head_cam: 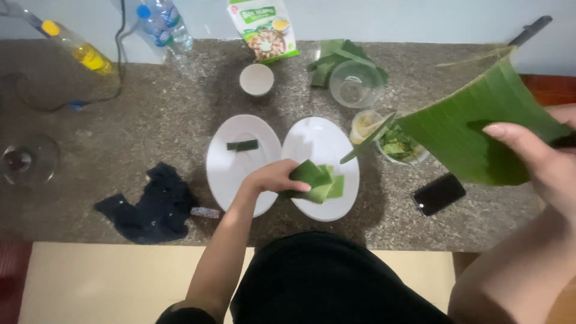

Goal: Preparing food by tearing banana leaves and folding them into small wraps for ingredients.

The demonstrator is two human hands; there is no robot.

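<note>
My left hand (273,178) reaches over the gap between two white oval plates and grips a folded green leaf piece (309,174) above the right plate (318,141). More cut leaf pieces (333,186) lie on that plate under my hand. The left plate (237,168) carries one small dark green strip (242,145). My right hand (540,162), close to the camera at the right, holds up a large banana leaf (474,126), thumb pressed on its face. A dark handle shows in that hand and a leaf-covered blade-like tip (366,143) points left; what it is stays unclear.
On the stone counter (150,108) stand a small white cup (257,79), a clear glass bowl (355,84) on leaves, a bowl of leaf scraps (399,147), a black phone (439,194), a black cloth (153,204), bottles (162,24) and a food packet (264,30).
</note>
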